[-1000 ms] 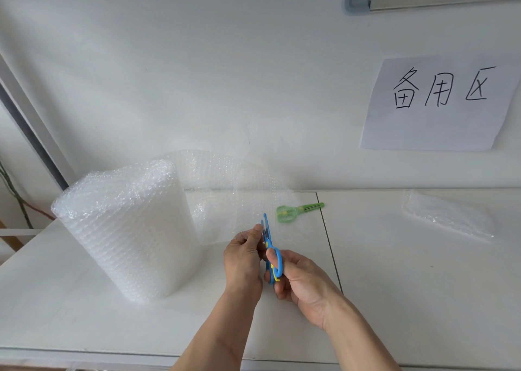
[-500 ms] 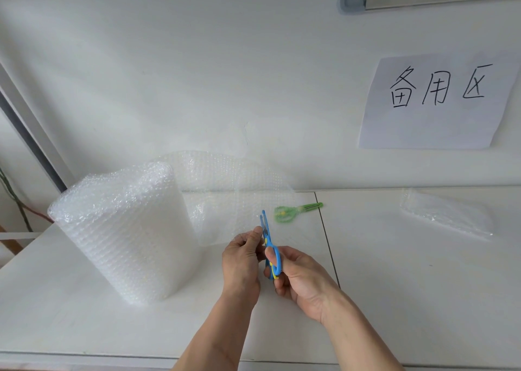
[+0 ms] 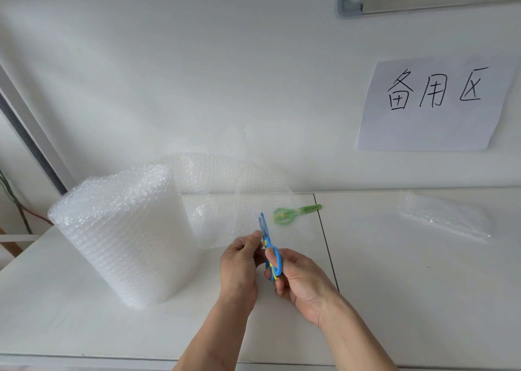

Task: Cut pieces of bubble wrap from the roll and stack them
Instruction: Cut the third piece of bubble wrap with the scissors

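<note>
The right hand (image 3: 303, 282) grips blue scissors (image 3: 269, 246), blades pointing twelve o'clock into the bubble-wrap sheet (image 3: 236, 201); the left hand (image 3: 239, 266), nearer at nine o'clock, pinches its edge.

One bubble wrap roll (image 3: 121, 235), two scissors (blue (image 3: 269, 249), green (image 3: 296, 213)), one cut piece (image 3: 442, 218), one paper sign (image 3: 434, 105).

The right hand (image 3: 298, 283) is hiding part of the blue scissors (image 3: 271, 253). At 12 o'clock, the picture's edge is cutting off a grey frame (image 3: 349, 4).
</note>
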